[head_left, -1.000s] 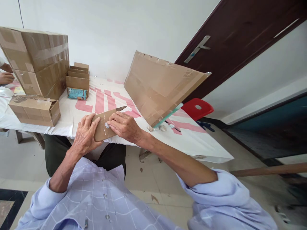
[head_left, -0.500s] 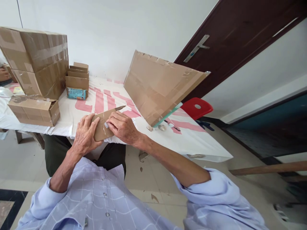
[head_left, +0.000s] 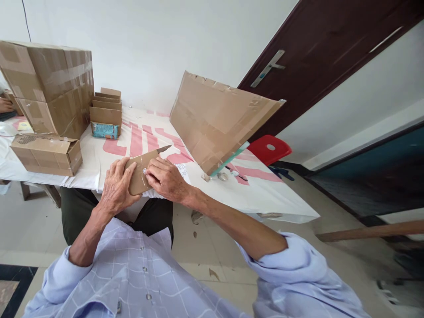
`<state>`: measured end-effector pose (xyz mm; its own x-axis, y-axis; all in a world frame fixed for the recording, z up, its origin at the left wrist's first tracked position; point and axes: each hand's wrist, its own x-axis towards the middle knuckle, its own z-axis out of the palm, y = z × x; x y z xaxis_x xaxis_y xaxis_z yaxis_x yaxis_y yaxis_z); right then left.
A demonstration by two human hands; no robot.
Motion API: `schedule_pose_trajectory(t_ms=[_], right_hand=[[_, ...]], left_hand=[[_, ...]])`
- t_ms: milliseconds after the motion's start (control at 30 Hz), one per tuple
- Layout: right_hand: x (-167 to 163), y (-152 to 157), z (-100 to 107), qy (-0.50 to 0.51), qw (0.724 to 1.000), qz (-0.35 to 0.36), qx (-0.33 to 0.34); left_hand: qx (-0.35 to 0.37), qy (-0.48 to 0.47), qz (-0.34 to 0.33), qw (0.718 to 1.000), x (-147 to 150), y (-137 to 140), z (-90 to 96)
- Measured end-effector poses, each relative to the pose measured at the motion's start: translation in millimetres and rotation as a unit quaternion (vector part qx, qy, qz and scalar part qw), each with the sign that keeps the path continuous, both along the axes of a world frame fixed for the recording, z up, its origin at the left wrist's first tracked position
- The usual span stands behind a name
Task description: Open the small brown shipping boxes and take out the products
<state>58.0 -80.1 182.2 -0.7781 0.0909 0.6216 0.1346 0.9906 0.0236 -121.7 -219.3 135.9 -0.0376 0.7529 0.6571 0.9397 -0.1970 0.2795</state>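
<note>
Near the table's front edge, a small brown cardboard piece (head_left: 136, 180) with a thin whitish line across it is tilted in front of me. My left hand (head_left: 118, 185) is closed round its left end, thumb across the face. Curled fingers of my right hand (head_left: 165, 179) press at its right side, pinching a small white label with a dark outline (head_left: 144, 171). A pointed cardboard flap (head_left: 163, 149) sticks out beyond the right fingers. Whether the piece is a folded box I cannot tell.
A long carton (head_left: 46, 154) and stacked taped cartons (head_left: 56, 88) stand left. Beside them a divided cardboard holder (head_left: 106, 114) carries a blue packet (head_left: 105, 130). A large cardboard panel (head_left: 218, 119) leans at right, near a tape roll (head_left: 222, 176) and red stool (head_left: 270, 149). Another person's hand (head_left: 5, 105) shows far left.
My right fingers have shifted slightly left and up over the label, covering more of it. My left hand keeps its hold. The view has turned slightly.
</note>
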Motion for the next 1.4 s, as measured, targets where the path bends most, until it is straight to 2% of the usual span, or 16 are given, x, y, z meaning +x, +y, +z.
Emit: schedule_pose_trajectory(t_ms=[200,467,667,900,1233,1400], right_hand=[[2.7,2.6,1.3,0.047,0.998,0.016,-0.024],[2.2,1.8,-1.0,-0.004,1.000,-0.004,0.016],[-0.1,-0.4,5.6,-0.018,1.000,-0.014,-0.008],[-2.8,-2.4,4.7,-0.001,1.000,-0.020,0.007],[-1.7,-2.8,3.5,-0.015,1.000,-0.003,-0.026],[4.6,2.2,9.7,0.026,0.999,0.000,-0.043]], left_hand=[[0.004,0.007,0.009,1.000,1.8,-0.5,-1.1],[-0.001,0.005,0.002,1.000,1.8,-0.6,-1.6],[0.003,-0.004,0.006,1.000,3.5,-0.9,-3.0],[0.007,0.010,0.010,1.000,2.5,-1.9,-4.1],[-0.002,0.013,0.009,1.000,2.0,-2.2,-2.7],[0.007,0.017,0.010,1.000,2.4,-2.4,-2.9]])
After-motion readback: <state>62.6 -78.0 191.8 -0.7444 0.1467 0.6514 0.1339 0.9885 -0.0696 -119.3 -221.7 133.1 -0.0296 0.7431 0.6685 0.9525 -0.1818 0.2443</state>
